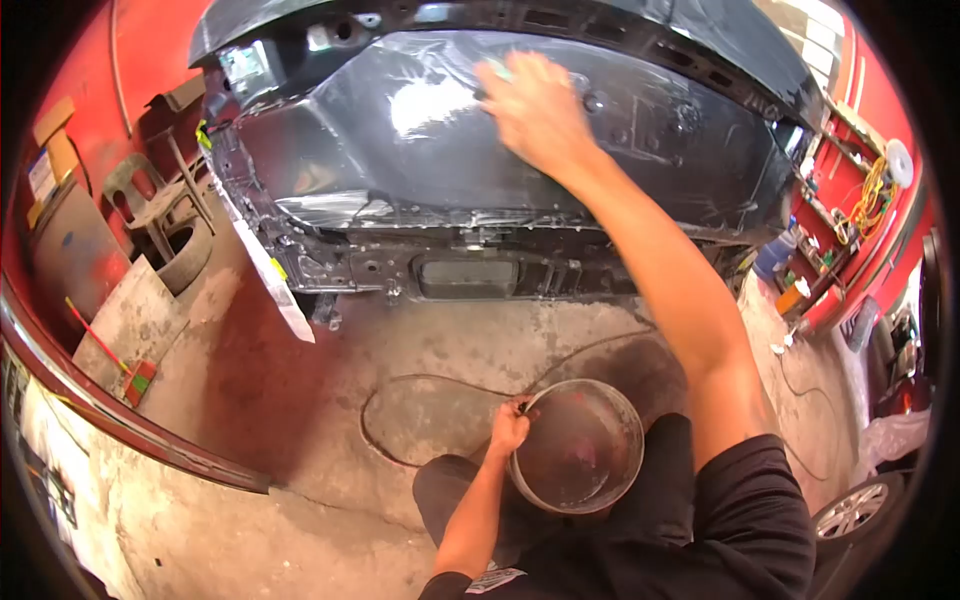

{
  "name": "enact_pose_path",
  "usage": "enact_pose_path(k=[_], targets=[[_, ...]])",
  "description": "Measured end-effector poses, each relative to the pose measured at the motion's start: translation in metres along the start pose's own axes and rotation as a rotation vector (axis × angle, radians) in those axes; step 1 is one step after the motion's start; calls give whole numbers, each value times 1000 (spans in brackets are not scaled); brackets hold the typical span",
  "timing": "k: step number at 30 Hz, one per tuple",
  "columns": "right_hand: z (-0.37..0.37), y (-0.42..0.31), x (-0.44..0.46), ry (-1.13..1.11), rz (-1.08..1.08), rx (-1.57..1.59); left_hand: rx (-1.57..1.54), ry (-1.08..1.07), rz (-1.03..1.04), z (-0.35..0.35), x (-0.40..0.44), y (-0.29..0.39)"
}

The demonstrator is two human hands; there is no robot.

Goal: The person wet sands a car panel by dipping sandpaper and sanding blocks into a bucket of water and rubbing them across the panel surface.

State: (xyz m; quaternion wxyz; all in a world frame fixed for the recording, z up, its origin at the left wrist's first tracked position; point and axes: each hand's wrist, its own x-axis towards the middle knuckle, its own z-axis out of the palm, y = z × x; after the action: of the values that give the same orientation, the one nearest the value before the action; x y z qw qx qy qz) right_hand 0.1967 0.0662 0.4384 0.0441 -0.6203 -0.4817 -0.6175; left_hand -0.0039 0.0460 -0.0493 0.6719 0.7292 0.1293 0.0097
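A dark, wet, glossy car body panel (360, 135) stands upright in front of me, with whitish smears across its surface. My right hand (535, 105) presses against its upper middle, fingers bent and blurred by motion. A bit of pale green shows by the fingertips, too smeared to identify. Low down, between my knees, my left hand (510, 428) is closed around the near-left edge of a round metal pot (634, 440). Murky liquid appears to lie inside the pot.
A hose (430, 378) loops over the concrete floor. To the left are a plastic chair (150, 200), a tire (188, 262) and a broom (138, 382). On the right, shelves carry bottles and a yellow cord (872, 198); a car wheel (855, 510) stands nearby.
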Motion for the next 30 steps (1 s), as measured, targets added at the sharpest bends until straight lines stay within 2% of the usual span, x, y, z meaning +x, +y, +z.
enact_pose_path(k=[3,6,9,12,14,18,19,20,21,23,25,27,28,30], targets=[[-29,6,-15,-193,101,-19,-9,83,157,9,8,-19],[23,-12,40,8,-12,-9,46,28,49,2,0,4],[29,-39,89,-215,-8,21,26,37,62,5,4,-6],[12,13,40,9,-247,53,69,37,63,2,0,2],[-12,36,6,-69,-143,43,64,29,48,0,-5,0],[22,-4,54,-20,-143,76,1,43,141,11,15,-29],[46,-15,71,31,-190,45,-2,46,118,9,15,-26],[49,-30,89,-36,-140,72,-7,43,90,8,9,-22],[51,-33,95,62,-163,115,-15,41,69,9,8,-19],[32,-12,80,-61,-254,128,28,44,50,7,1,-17],[9,12,41,-71,-189,86,39,53,68,7,8,-12],[-1,7,29,-90,-105,45,28,78,83,9,7,-10],[1,4,32,-91,-63,29,24,64,56,7,8,-6],[43,-15,67,-21,-120,42,45,11,-7,3,5,1]])
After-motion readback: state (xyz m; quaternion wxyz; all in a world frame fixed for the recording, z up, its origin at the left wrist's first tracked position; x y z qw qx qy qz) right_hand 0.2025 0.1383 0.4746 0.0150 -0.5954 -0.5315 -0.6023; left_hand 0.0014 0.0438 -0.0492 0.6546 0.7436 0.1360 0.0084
